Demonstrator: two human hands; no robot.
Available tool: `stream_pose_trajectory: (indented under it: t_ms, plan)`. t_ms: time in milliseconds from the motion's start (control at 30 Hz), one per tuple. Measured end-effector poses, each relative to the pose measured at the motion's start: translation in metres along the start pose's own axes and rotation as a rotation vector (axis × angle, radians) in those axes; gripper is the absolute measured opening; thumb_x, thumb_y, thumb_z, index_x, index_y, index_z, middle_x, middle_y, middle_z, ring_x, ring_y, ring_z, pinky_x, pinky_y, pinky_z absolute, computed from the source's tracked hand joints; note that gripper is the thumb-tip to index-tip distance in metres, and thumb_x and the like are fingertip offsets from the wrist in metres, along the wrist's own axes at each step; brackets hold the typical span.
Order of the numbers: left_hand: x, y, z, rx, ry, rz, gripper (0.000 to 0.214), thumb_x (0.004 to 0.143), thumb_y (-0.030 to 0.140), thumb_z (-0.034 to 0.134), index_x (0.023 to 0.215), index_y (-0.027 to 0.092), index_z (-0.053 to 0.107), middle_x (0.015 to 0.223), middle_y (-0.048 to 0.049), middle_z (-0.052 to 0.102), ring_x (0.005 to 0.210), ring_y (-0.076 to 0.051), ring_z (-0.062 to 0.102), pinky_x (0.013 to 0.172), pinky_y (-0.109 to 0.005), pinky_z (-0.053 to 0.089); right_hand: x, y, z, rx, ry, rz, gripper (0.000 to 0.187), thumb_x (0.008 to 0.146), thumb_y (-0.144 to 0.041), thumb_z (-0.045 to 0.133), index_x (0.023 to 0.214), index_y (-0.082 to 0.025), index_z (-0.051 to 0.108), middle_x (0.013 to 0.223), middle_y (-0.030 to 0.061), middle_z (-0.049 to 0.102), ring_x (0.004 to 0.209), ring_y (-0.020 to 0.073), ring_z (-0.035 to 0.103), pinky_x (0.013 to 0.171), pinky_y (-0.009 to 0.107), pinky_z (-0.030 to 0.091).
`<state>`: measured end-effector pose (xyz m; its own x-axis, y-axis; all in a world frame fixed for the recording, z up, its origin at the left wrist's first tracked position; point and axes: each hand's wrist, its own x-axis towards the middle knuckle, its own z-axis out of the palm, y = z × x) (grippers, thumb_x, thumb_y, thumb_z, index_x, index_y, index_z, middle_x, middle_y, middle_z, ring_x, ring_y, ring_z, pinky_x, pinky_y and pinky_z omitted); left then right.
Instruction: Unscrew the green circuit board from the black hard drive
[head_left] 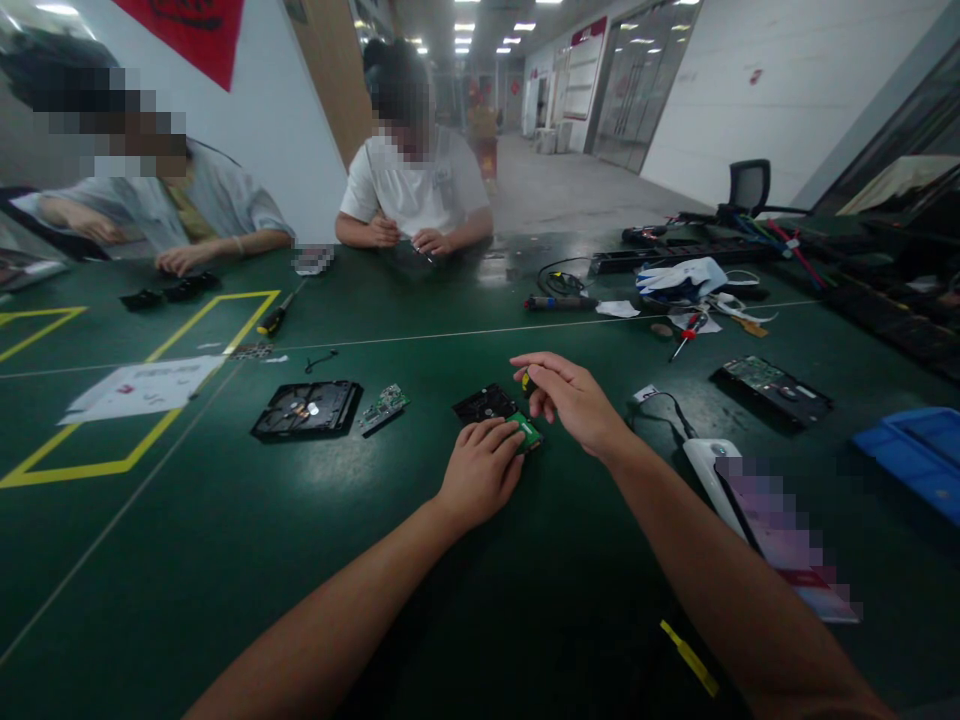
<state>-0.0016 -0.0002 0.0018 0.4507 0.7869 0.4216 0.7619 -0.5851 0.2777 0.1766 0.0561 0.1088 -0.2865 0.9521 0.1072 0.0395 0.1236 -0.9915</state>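
Note:
My left hand (484, 468) rests over a black hard drive (487, 403) and grips its near end, hiding part of it. A green circuit board (529, 432) shows at the drive's right, by my fingertips. Just above the drive, my right hand (566, 400) is closed around a screwdriver (528, 382) with a yellow and black handle; its shaft is mostly hidden. To the left lie a loose circuit board (385, 408) and a larger black hard drive (306, 409). Another hard drive (772, 391), board side up, lies on the right.
A white power strip (712, 470) and a phone-like slab (787, 540) lie beside my right forearm, near a blue bin (915, 455). A red screwdriver (688, 335), gloves (682, 280) and cables are farther back. Two people sit across the green table (360, 570).

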Motion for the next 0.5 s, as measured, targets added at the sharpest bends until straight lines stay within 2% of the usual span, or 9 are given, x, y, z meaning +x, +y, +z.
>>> stream_pose_trajectory:
  t_ms: [167, 367, 500]
  plan:
    - [0.0002, -0.0002, 0.0003, 0.001, -0.003, 0.003, 0.037, 0.102, 0.032, 0.053, 0.138, 0.026, 0.063, 0.141, -0.0069, 0.066, 0.133, -0.030, 0.055, 0.111, -0.053, 0.043, -0.0004, -0.0005, 0.0013, 0.029, 0.027, 0.007, 0.018, 0.090, -0.039, 0.065, 0.098, -0.023, 0.061, 0.095, 0.0034, 0.071, 0.059, 0.0111, 0.058, 0.050, 0.027, 0.039]
    - [0.0009, 0.0009, -0.0003, -0.005, 0.006, 0.000, 0.036, 0.102, 0.032, 0.053, 0.136, 0.026, 0.064, 0.140, -0.0064, 0.067, 0.133, -0.030, 0.055, 0.111, -0.053, 0.043, 0.0020, 0.0011, -0.0029, -0.017, 0.046, -0.017, 0.018, 0.091, -0.037, 0.059, 0.098, -0.024, 0.069, 0.090, 0.0022, 0.069, 0.061, 0.0122, 0.053, 0.050, 0.027, 0.036]
    - [0.0008, 0.0015, -0.0008, -0.008, -0.001, -0.001, 0.036, 0.102, 0.032, 0.053, 0.136, 0.025, 0.064, 0.140, -0.0069, 0.067, 0.133, -0.030, 0.055, 0.111, -0.054, 0.043, 0.0014, 0.0035, -0.0019, -0.063, 0.050, -0.032, 0.023, 0.089, -0.042, 0.068, 0.100, -0.023, 0.069, 0.089, 0.0019, 0.067, 0.064, 0.0122, 0.051, 0.051, 0.026, 0.036]
